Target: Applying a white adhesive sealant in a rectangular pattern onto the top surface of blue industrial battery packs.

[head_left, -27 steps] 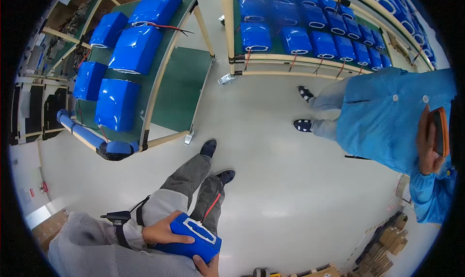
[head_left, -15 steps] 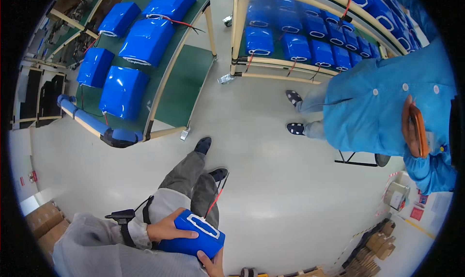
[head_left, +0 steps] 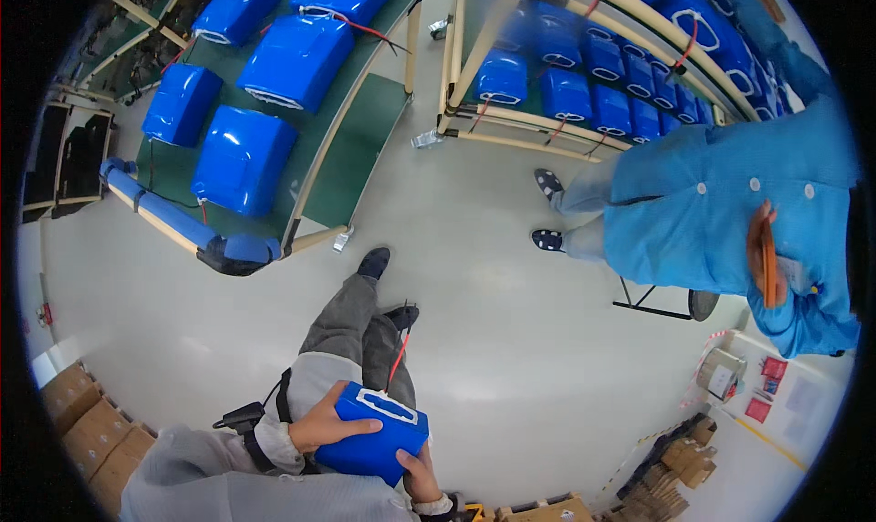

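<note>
I carry a blue shrink-wrapped battery pack [head_left: 376, 433] with a white end frame and a red wire hanging from it, held against my body at the bottom of the view. My left hand [head_left: 321, 423] lies on its left side with fingers across the top. My right hand [head_left: 418, 475] grips it from below on the right. My grey-trousered legs and dark shoes [head_left: 374, 263] stretch toward the green table.
A green-topped table [head_left: 351, 148] with several large blue packs [head_left: 242, 160] stands ahead on the left. A rack [head_left: 511, 120] of several smaller blue packs is ahead right. A person in a blue coat [head_left: 721, 212] stands at right. Cardboard boxes [head_left: 82, 426] lie lower left.
I have walked forward; the green table and rack are nearer, and the person in blue has shifted further right. Both hands still hold the blue pack.
</note>
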Demonstrator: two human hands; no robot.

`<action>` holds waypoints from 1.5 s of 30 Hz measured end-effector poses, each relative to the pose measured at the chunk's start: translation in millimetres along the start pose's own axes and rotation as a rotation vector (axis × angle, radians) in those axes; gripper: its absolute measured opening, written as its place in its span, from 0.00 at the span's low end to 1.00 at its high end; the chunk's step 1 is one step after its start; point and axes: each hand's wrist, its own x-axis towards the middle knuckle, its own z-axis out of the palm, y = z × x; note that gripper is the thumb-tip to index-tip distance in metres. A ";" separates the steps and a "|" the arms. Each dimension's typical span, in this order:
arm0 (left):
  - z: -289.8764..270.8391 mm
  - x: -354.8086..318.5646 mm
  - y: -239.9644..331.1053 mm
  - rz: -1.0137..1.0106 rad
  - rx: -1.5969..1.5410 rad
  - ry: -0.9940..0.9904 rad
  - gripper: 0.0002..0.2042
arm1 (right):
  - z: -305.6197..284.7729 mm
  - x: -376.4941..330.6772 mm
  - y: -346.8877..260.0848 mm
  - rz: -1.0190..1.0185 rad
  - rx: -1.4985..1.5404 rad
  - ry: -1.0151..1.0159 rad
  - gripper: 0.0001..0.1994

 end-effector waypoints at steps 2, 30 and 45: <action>0.2 -1.0 10.9 0.011 -0.047 0.033 0.39 | 7.9 6.9 -6.4 0.016 -0.026 0.048 0.41; -49.3 25.6 51.2 -0.006 -0.193 0.031 0.35 | 58.1 58.0 -36.5 0.010 -0.083 -0.034 0.47; -42.2 27.7 42.4 -0.010 -0.051 -0.012 0.34 | 46.3 40.7 -12.3 -0.083 -0.063 0.047 0.48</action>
